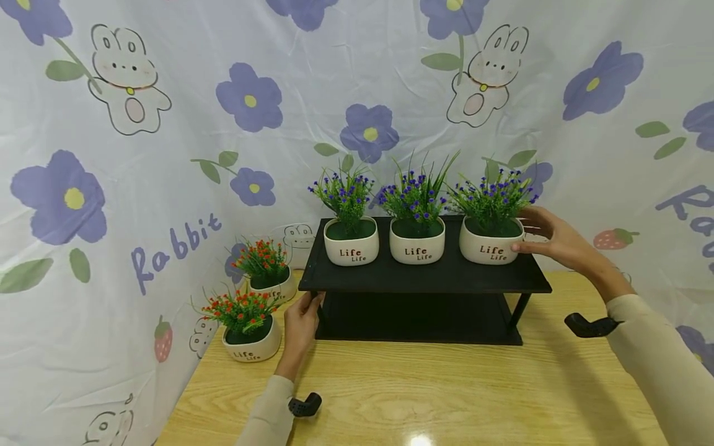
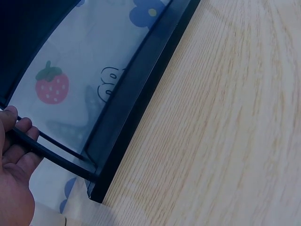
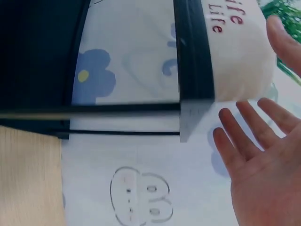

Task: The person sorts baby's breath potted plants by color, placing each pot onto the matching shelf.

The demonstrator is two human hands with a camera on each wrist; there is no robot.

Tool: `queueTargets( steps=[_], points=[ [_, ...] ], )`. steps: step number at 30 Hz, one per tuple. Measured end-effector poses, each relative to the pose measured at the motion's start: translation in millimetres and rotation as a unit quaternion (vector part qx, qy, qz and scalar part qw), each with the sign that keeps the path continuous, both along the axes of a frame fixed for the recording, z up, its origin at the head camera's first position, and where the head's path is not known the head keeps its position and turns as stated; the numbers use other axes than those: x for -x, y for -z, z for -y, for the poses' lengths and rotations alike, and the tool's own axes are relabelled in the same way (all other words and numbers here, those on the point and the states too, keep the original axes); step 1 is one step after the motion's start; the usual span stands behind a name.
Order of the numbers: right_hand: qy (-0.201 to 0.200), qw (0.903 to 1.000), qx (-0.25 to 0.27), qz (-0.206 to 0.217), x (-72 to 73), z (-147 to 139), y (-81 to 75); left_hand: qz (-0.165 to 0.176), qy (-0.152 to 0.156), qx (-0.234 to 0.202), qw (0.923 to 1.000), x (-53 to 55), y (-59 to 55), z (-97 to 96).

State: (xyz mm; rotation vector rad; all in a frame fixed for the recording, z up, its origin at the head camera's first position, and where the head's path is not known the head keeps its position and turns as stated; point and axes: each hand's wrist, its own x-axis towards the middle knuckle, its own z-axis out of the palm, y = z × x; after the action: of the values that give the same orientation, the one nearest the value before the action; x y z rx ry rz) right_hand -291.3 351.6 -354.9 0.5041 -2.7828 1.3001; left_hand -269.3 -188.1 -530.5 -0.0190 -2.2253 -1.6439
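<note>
A black two-tier shelf [image 1: 423, 275] stands on the wooden table, with three white pots of purple flowers in a row on its top board. At its front left corner, my left hand [image 1: 301, 325] grips the thin black post [image 2: 51, 155], fingers curled round it below the top board. My right hand [image 1: 552, 238] is at the right end of the row, beside the right-hand pot [image 1: 491, 244]. Its thumb [image 3: 282, 40] lies along the pot's front side, and its fingers [image 3: 242, 136] are spread and fairly straight. The middle pot [image 1: 417, 244] and left pot [image 1: 351, 246] stand apart from both hands.
Two white pots with red flowers stand left of the shelf: a nearer one [image 1: 251, 341] and a farther one [image 1: 276, 291]. The wooden table [image 1: 401, 390] extends in front. A rabbit-and-flower patterned cloth [image 1: 312, 74] hangs behind and at the left.
</note>
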Motion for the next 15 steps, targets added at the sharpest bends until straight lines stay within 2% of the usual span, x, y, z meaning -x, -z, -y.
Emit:
queueTargets(
  steps=[4,9,15],
  points=[
    [0.008,0.9979,0.029,-0.058,-15.1,-15,6.9,-0.005,0.002,0.000,1.0000,0.2,0.8,-0.2],
    [0.023,0.9934,0.054,-0.098,-33.2,-34,20.5,-0.004,-0.003,-0.001,1.0000,0.2,0.5,-0.1],
    [0.028,0.9859,0.118,-0.115,-47.3,-47,56.0,-0.001,-0.003,-0.001,1.0000,0.2,0.2,-0.8]
  ],
)
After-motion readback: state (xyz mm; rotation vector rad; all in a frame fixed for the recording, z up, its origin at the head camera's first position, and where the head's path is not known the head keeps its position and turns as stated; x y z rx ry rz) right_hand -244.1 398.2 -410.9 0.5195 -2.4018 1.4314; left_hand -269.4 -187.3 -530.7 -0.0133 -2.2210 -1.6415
